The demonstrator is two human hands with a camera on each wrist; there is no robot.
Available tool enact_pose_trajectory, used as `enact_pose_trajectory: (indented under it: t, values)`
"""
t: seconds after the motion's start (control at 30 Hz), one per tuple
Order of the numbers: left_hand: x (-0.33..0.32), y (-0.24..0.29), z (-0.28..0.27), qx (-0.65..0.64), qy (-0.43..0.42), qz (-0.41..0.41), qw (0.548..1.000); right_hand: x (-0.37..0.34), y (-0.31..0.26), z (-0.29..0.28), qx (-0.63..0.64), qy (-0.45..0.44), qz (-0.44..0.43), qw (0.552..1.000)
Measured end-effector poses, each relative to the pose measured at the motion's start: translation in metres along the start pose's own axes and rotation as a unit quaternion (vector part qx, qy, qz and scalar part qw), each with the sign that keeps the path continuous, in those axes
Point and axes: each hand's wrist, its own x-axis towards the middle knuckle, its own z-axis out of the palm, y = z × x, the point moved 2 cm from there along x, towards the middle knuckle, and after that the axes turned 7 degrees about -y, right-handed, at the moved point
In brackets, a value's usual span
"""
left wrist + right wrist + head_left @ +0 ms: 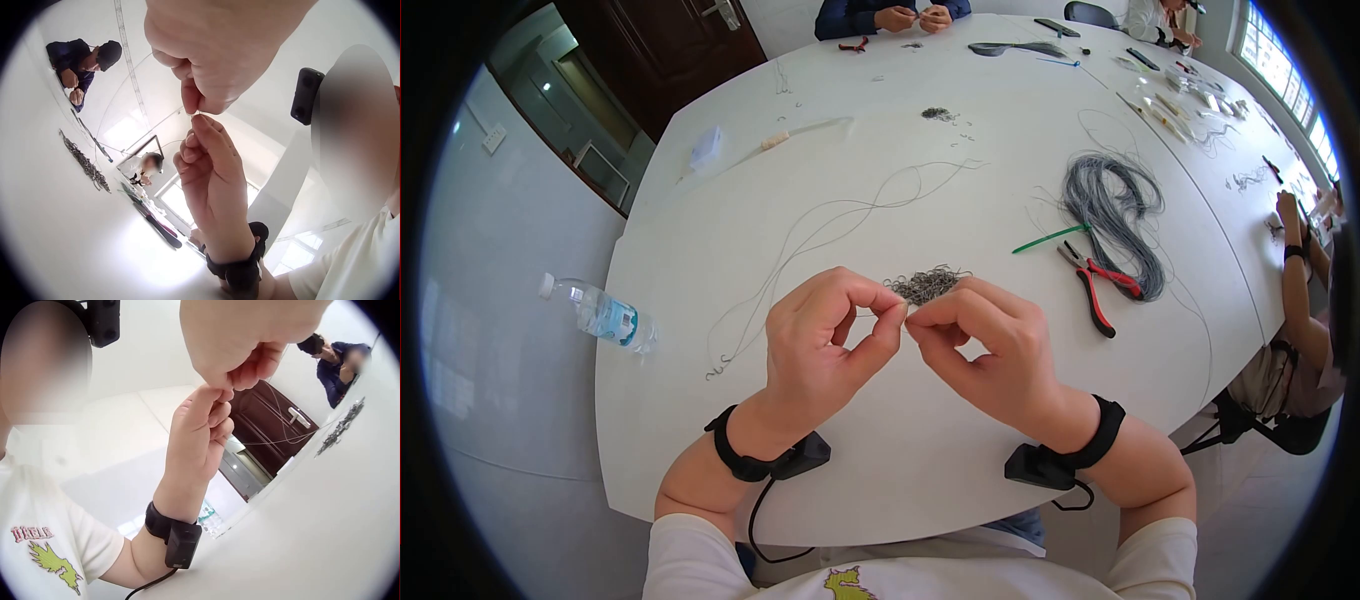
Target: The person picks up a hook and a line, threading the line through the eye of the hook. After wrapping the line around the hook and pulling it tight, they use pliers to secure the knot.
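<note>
Head view: we log the left hand [810, 335] and right hand [1000, 345] pinching, fingertips almost meeting, near a pile of metal hooks [925, 284], red-handled pliers [1087, 268] to its right; the pinched item is too fine to make out. Right wrist view: we see a thin line [269, 443] trailing by the fingers. Left wrist view: we note both pinches close together, the line between them.
</note>
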Motion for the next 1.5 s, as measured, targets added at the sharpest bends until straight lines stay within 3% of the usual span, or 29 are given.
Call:
enact_pose_trajectory:
  t: [0.1,0.17,0.2,0.27,0.4,0.5,0.67,1.07,1.2,1.4,1.5]
  values:
    - [0.001,-0.002,0.000,0.020,-0.009,-0.007,1.000,0.001,-0.005,-0.002,-0.085,-0.022,-0.056,0.995]
    - [0.002,-0.004,0.002,0.059,-0.003,0.037,0.998,0.004,-0.007,-0.004,-0.142,-0.033,-0.145,0.979]
    - [0.004,-0.004,0.002,0.058,-0.004,0.037,0.998,0.006,-0.007,-0.008,-0.142,-0.032,-0.144,0.979]
    - [0.006,0.000,0.003,0.126,-0.031,0.115,0.985,0.009,-0.008,-0.015,-0.191,-0.051,-0.187,0.962]
    - [0.006,0.002,0.005,0.134,-0.051,0.155,0.978,0.013,-0.007,-0.026,-0.207,-0.068,-0.190,0.957]
    - [0.006,0.003,0.005,0.127,-0.049,0.182,0.974,0.015,-0.006,-0.027,-0.120,-0.049,-0.172,0.976]
    - [0.004,0.007,0.004,0.129,-0.027,0.219,0.967,0.014,-0.002,-0.027,0.021,-0.062,-0.041,0.997]
    - [-0.001,0.008,-0.001,0.146,-0.027,0.247,0.957,0.011,0.015,-0.019,0.197,-0.097,0.100,0.971]
    - [-0.002,0.010,-0.002,0.152,-0.025,0.246,0.957,0.011,0.014,-0.020,0.194,-0.102,0.091,0.971]
    - [0.000,0.008,-0.003,0.145,0.013,0.249,0.957,0.010,0.013,-0.019,0.231,-0.128,0.165,0.950]
    - [0.001,0.008,-0.006,0.137,0.014,0.193,0.971,0.010,0.012,-0.017,0.202,-0.114,0.149,0.961]
